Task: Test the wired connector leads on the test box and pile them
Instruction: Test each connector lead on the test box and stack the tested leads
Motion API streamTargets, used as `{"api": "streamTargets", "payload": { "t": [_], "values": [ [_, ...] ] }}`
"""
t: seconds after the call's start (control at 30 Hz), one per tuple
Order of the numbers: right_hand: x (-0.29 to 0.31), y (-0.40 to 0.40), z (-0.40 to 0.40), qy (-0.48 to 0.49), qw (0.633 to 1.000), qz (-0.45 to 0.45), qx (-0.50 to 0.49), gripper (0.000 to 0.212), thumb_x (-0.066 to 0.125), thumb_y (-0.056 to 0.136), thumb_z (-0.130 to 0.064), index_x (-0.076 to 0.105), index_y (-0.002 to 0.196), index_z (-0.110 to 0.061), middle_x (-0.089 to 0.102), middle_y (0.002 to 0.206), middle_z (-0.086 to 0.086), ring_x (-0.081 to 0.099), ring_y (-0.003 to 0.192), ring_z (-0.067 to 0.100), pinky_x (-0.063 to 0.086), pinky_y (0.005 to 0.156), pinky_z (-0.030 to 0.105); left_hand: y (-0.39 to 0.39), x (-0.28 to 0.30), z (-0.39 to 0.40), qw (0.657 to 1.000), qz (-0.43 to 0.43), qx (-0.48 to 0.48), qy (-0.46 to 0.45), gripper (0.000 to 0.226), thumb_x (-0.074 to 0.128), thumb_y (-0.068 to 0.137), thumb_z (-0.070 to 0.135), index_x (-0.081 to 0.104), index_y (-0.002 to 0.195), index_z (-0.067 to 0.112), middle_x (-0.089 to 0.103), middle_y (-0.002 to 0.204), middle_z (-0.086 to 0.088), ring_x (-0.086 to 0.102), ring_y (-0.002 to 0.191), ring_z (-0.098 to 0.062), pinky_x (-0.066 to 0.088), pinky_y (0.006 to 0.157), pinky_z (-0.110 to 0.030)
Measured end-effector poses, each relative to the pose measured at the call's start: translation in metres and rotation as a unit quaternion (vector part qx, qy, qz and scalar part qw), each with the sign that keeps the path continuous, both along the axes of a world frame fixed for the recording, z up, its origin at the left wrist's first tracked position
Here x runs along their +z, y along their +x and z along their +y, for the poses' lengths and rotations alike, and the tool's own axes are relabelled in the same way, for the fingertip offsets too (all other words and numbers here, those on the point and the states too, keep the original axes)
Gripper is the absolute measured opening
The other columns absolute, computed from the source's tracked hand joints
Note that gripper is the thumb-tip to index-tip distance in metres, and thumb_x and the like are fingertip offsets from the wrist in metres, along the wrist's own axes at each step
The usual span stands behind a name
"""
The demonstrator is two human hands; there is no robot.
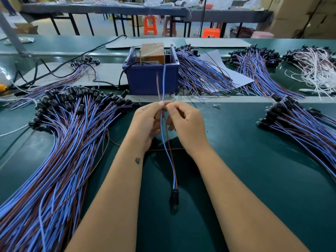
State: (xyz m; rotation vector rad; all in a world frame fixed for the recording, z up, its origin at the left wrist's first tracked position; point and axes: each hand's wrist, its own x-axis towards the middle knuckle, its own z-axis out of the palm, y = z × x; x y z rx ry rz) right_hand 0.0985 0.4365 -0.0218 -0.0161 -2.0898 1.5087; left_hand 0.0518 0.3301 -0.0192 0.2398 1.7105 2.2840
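1. Dark green work surface [254, 151] across the foreground, crossed by a pale strip [236, 100] running left to right.
2. Flat pale cardboard sheets [214, 42] lying on the far part of that surface.
3. Beyond, a long grey-topped table [101, 9] on thin black legs, cluttered with blurred bags and oddments.
4. Under it, an orange plastic stool [150, 24], a pinkish stool [169, 26] beside it, another orange one [211, 32] further right.
5. Stacked brown cartons [300, 15] at upper right.
6. Pale, evenly lit floor [101, 26].
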Motion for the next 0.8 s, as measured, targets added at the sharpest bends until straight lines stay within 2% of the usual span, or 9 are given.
{"api": "streamTargets", "payload": {
  "t": [0.07,0.17,0.23,0.33,0.4,0.53,0.6,0.67,0.8],
  "values": [
    [-0.001,0.001,0.004,0.014,1.000,-0.003,0.003,0.017,0.058,0.094,-0.012,0.070,0.102,-0.022,0.064,0.070,-0.011,0.058,0.060,0.007,0.050,0.062,0.026,-0.003,0.001,-0.004,0.999,-0.020,0.012,0.049,0.024,0.052,0.098,0.017,0.074,0.089,0.013,0.042,0.052,0.007,0.029,0.036,-0.004,0.023,0.034,-0.015],
    [-0.004,0.002,0.007,0.142,0.989,-0.024,0.025,0.049,0.070,0.084,-0.011,0.060,0.121,-0.040,0.060,0.077,-0.011,0.055,0.063,0.010,0.053,0.070,0.033,-0.007,0.002,-0.007,0.991,-0.052,0.050,0.109,0.018,0.053,0.098,0.014,0.064,0.084,0.013,0.047,0.053,0.007,0.031,0.035,-0.002,0.025,0.033,-0.014],
    [-0.005,0.002,0.003,0.154,0.986,-0.016,0.061,0.060,0.077,0.079,-0.016,0.055,0.126,-0.047,0.058,0.078,-0.014,0.050,0.060,0.008,0.051,0.069,0.027,-0.008,0.001,-0.008,0.989,-0.059,0.071,0.117,0.020,0.053,0.099,0.015,0.058,0.080,0.015,0.051,0.055,0.007,0.037,0.038,-0.002,0.029,0.035,-0.015],
    [-0.001,0.003,-0.002,0.017,0.989,0.020,0.145,0.036,0.070,0.087,-0.015,0.068,0.117,-0.034,0.065,0.077,-0.019,0.050,0.060,0.002,0.049,0.062,0.023,-0.011,-0.002,-0.012,0.985,-0.066,0.092,0.128,0.019,0.056,0.099,0.016,0.057,0.080,0.015,0.057,0.058,0.007,0.047,0.045,-0.004,0.042,0.044,-0.015],
    [0.001,0.003,-0.002,-0.099,0.982,0.015,0.162,0.021,0.060,0.096,-0.017,0.070,0.111,-0.028,0.067,0.073,-0.011,0.055,0.059,0.004,0.050,0.058,0.021,-0.011,-0.001,-0.014,0.983,-0.078,0.101,0.134,0.016,0.058,0.098,0.017,0.057,0.082,0.017,0.063,0.061,0.007,0.053,0.046,-0.004,0.044,0.045,-0.014],
    [0.003,-0.001,0.014,-0.254,0.965,-0.021,0.063,0.026,0.044,0.104,-0.028,0.069,0.099,-0.023,0.063,0.071,-0.001,0.055,0.054,0.010,0.046,0.054,0.019,-0.008,0.002,-0.012,0.987,-0.060,0.102,0.112,0.012,0.061,0.097,0.017,0.059,0.085,0.018,0.069,0.067,0.006,0.061,0.052,-0.005,0.047,0.047,-0.016],
    [0.003,-0.005,0.022,-0.302,0.953,-0.027,0.005,0.031,0.041,0.105,-0.026,0.066,0.090,-0.017,0.063,0.077,-0.003,0.057,0.058,0.007,0.045,0.053,0.017,-0.004,0.001,-0.008,0.995,0.007,0.095,0.035,0.011,0.064,0.095,0.017,0.062,0.084,0.019,0.071,0.069,0.005,0.063,0.055,-0.006,0.048,0.050,-0.016],
    [0.005,-0.007,0.032,-0.354,0.934,-0.021,-0.026,0.034,0.037,0.106,-0.024,0.060,0.084,-0.014,0.063,0.077,-0.002,0.060,0.061,0.007,0.047,0.054,0.019,0.002,-0.002,0.000,0.985,0.131,0.079,-0.076,0.015,0.066,0.093,0.013,0.065,0.081,0.022,0.071,0.068,0.008,0.063,0.057,-0.005,0.048,0.054,-0.016],
    [0.010,-0.007,0.053,-0.426,0.899,-0.013,-0.097,0.034,0.031,0.108,-0.022,0.053,0.083,-0.015,0.050,0.054,-0.004,0.055,0.049,0.010,0.044,0.053,0.022,0.023,-0.006,0.025,0.903,0.361,0.070,-0.222,0.009,0.070,0.085,0.019,0.069,0.079,0.027,0.067,0.071,0.014,0.058,0.062,-0.002,0.048,0.058,-0.025]
  ]
}}
